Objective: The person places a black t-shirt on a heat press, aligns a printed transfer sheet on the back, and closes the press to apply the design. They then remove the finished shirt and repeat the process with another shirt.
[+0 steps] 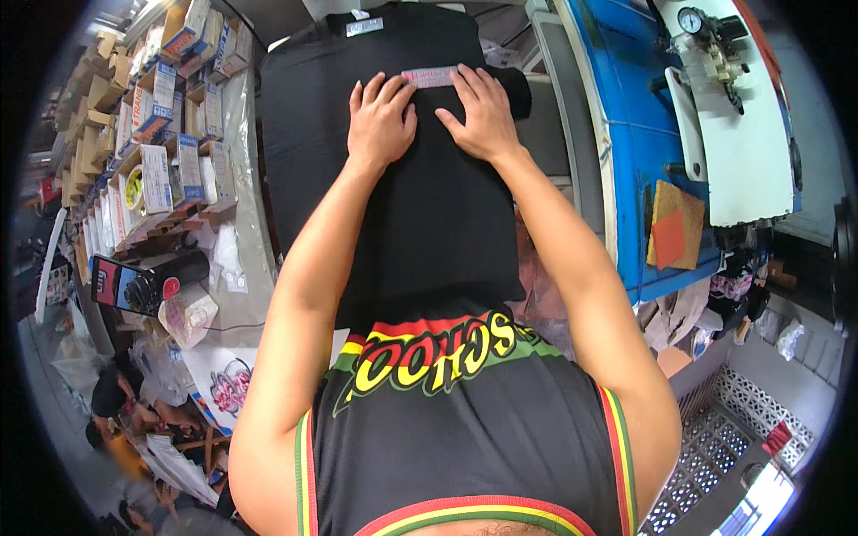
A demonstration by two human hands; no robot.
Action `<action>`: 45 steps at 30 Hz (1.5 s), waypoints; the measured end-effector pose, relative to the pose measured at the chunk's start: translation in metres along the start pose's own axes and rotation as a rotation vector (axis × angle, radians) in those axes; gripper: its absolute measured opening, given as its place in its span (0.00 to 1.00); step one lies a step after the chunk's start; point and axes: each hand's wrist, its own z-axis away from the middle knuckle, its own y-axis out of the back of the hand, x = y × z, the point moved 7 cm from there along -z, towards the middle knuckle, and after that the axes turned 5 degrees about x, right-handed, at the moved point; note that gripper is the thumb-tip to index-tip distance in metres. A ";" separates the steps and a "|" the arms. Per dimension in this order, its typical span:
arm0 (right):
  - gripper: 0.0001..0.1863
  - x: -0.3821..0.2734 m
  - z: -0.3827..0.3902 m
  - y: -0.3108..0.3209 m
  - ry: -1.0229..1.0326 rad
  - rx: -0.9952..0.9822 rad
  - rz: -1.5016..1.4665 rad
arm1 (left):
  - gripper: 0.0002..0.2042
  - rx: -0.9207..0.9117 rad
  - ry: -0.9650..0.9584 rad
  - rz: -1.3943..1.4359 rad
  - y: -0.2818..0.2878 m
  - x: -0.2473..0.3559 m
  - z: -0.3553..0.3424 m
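Note:
A black T-shirt (429,210) lies spread out flat in front of me, its collar at the far end. Across its upper chest rests a small silvery-grey strip (431,78) with pinkish print. My left hand (384,123) lies on the cloth with its fingers stretched out, the fingertips by the strip's left end. At the other end, my right hand (483,114) has its fingers extended over the strip's right edge, thumb out on the shirt. Both palms face down. A pale label (365,27) shows near the collar.
Shelved cardboard boxes (154,105) crowd the left, with a phone (121,285) and a dark cylinder (179,277) nearer me. On the right stands a blue machine (639,152) bearing a white panel (746,161), a pressure gauge (689,20) and an orange square (668,239) on a tan board.

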 end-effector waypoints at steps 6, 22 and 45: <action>0.35 0.008 0.004 -0.019 0.010 -0.021 0.121 | 0.19 0.040 -0.039 -0.035 -0.008 -0.005 0.000; 0.35 0.010 0.010 -0.021 -0.045 -0.030 0.116 | 0.19 0.025 -0.049 -0.069 -0.013 -0.004 0.005; 0.19 -0.013 0.022 0.158 0.064 -0.162 -0.190 | 0.16 0.042 0.230 -0.072 -0.012 -0.014 0.008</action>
